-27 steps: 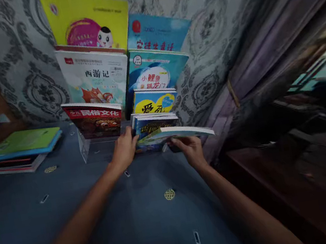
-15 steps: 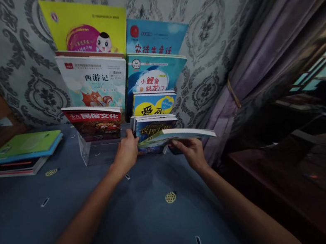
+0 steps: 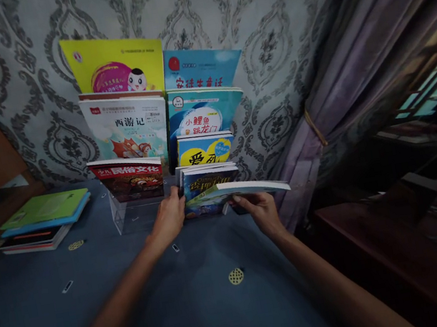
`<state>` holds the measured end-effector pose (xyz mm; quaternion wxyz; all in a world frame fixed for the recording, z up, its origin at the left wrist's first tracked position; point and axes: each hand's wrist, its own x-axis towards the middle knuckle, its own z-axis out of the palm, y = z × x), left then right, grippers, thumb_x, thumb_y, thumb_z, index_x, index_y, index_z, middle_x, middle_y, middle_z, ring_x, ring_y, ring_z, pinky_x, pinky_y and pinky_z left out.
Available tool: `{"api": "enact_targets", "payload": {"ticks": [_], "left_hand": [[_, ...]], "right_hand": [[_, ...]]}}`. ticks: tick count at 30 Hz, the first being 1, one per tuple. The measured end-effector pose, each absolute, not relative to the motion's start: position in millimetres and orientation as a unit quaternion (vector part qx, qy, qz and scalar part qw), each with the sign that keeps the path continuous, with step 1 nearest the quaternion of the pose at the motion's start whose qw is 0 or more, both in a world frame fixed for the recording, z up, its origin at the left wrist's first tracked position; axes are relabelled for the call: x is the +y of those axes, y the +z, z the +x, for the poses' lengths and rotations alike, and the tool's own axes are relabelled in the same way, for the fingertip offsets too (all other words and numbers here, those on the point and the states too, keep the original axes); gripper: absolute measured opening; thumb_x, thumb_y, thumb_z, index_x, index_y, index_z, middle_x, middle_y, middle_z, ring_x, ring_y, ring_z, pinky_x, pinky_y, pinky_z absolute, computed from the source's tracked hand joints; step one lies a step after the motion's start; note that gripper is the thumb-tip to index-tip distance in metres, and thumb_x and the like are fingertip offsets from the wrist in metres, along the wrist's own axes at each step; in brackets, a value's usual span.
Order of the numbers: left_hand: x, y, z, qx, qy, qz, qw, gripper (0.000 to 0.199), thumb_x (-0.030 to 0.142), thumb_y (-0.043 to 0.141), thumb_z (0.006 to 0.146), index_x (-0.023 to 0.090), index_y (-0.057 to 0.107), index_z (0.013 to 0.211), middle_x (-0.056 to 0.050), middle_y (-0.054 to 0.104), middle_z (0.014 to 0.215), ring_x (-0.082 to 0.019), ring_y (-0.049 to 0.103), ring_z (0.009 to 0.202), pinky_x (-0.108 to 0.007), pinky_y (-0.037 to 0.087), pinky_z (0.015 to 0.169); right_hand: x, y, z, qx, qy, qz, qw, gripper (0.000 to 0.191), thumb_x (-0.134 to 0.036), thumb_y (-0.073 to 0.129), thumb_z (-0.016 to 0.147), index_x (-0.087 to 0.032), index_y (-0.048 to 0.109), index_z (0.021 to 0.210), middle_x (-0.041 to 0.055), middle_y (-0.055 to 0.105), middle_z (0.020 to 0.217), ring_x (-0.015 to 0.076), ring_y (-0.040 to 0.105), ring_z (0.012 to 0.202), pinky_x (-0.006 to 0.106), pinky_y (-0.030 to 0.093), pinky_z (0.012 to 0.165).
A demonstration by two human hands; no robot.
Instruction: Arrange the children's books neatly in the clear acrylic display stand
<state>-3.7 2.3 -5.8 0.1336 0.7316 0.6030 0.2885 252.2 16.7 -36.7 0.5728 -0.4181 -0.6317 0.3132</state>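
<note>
on a blue patterned tablecloth [image 3: 210,306], a clear plastic rack [image 3: 117,219] bears colourful upright paperbacks [image 3: 127,124]; a multicoloured flat book pile [image 3: 44,210] remains unracked. the thin pale-green paperback [image 3: 254,186], unseated, tilts before them, clamped by the right hand [image 3: 264,213]; the left hand's [image 3: 169,217] grip is unclear.

Looks like a home room: damask-patterned wallpaper [image 3: 184,17], tied-back purple curtain [image 3: 318,106] at right, bench [image 3: 165,319] under a blue fruit-print cover, children's books [image 3: 128,128] racked against the wall, window [image 3: 432,80] far right.
</note>
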Motion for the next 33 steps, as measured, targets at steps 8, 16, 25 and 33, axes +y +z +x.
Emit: {"api": "enact_targets", "payload": {"ticks": [8,16,25,33], "left_hand": [[0,0,-11,0.586,0.267,0.761,0.083,0.017,0.015,0.04,0.101,0.019,0.053,0.11,-0.013,0.072,0.107,-0.025,0.07,0.1,-0.031,0.048,0.079],[-9,13,-42,0.652,0.18,0.723,-0.136,0.029,0.019,0.036,0.102,0.016,0.06,0.118,-0.014,0.07,0.115,-0.029,0.066,0.105,-0.036,0.05,0.078],[0,13,-65,0.62,0.167,0.725,-0.25,0.03,0.019,0.04,0.098,0.015,0.069,0.107,-0.016,0.074,0.103,-0.034,0.063,0.102,-0.046,0.045,0.087],[4,19,-96,0.605,0.235,0.714,-0.262,0.031,0.027,0.038,0.099,0.016,0.066,0.108,-0.016,0.07,0.1,-0.033,0.061,0.096,-0.045,0.046,0.085]], "right_hand": [[15,-35,253,-0.634,0.311,-0.421,0.569,0.046,-0.065,0.08,0.071,-0.021,0.08,0.086,0.0057,0.08,0.078,0.0241,0.075,0.071,0.036,0.063,0.069],[19,-40,254,-0.612,0.336,-0.414,0.584,0.048,-0.064,0.082,0.069,-0.02,0.08,0.088,0.0053,0.08,0.08,0.0236,0.076,0.072,0.038,0.063,0.073],[19,-41,255,-0.614,0.334,-0.402,0.592,0.043,-0.061,0.082,0.071,-0.02,0.079,0.084,0.0061,0.08,0.078,0.0229,0.075,0.07,0.037,0.063,0.069],[16,-40,255,-0.603,0.352,-0.391,0.599,0.044,-0.061,0.083,0.069,-0.02,0.077,0.081,0.0034,0.076,0.072,0.0188,0.07,0.065,0.032,0.06,0.065]]}}
